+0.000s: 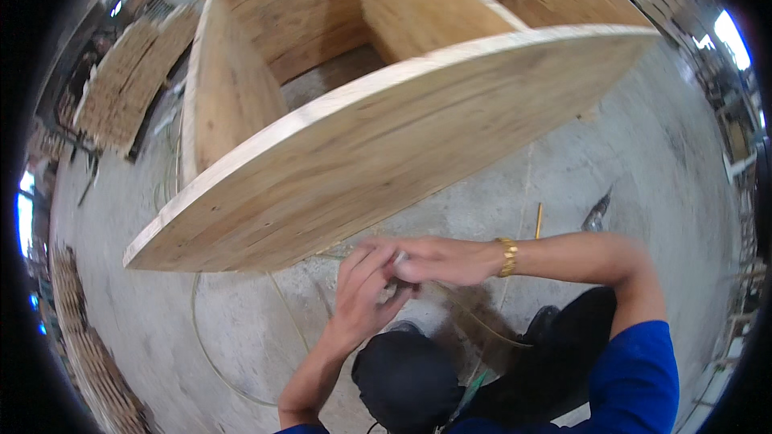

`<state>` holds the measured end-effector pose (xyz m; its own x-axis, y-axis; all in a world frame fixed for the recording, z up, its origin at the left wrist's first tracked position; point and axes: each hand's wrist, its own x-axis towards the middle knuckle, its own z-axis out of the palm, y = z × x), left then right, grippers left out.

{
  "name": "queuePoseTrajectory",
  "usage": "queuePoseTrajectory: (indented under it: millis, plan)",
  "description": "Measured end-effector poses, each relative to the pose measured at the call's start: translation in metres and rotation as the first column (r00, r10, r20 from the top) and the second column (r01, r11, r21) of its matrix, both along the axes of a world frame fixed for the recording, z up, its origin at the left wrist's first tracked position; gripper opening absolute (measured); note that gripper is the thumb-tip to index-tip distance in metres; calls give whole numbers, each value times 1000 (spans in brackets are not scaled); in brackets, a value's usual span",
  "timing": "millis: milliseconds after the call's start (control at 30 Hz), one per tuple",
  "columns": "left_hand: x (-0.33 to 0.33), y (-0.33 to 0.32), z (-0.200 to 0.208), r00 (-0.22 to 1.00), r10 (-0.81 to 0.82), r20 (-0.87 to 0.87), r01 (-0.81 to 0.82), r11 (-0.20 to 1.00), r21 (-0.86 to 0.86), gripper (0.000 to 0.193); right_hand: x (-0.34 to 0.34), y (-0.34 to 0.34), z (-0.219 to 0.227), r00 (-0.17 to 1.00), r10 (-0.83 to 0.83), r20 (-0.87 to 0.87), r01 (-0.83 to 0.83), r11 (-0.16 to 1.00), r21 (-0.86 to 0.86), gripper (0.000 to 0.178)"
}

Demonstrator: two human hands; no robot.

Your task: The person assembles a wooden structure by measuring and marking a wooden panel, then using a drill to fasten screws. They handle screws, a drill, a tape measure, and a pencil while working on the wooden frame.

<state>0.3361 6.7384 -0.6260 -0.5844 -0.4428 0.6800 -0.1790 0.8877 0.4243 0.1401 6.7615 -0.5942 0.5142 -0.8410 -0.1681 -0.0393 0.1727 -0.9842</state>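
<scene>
My left hand (pixel 363 289) is raised in front of the near wooden panel, its fingers bent and blurred by motion. Against its fingers my right hand (pixel 452 260) is closed, a gold-coloured band on that wrist. A small pale thing (pixel 400 258) shows between the two hands, too blurred and covered to name. Just beyond them the long wooden panel (pixel 386 153) stands on edge, forming the near side of a large wooden frame with upright dividers (pixel 430 4).
A thin hose (pixel 199 329) curves over the concrete floor (pixel 643 161). Right of my hands lie a slim yellow stick (pixel 539 220) and a dark grey pointed object (pixel 597 214). Wooden boards (pixel 133 72) are stacked at the far left, with more slats (pixel 92 362) at the near left.
</scene>
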Motion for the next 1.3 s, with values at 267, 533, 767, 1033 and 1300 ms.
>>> queuePoseTrajectory:
  millis: [267,533,767,1033,1300]
  plan:
    - [-138,18,24,939,-34,-341,339,241,909,37,-116,74,-11,718,-667,-200,211,482,-850,44]
    - [-150,26,-135,942,-306,138,-68,227,972,14,-225,145,-89,304,-296,-905,-224,901,-370,45]
    - [-221,-8,-254,801,544,-252,198,156,968,24,-256,98,40,-67,-592,-803,-562,687,-460,29]
    - [-261,-26,-276,636,692,-342,342,144,928,25,-129,13,70,-126,-601,-789,-782,550,-293,8]
    - [-273,-12,-273,649,639,-413,606,-106,788,32,-117,5,94,-311,-390,-867,-720,692,-53,8]
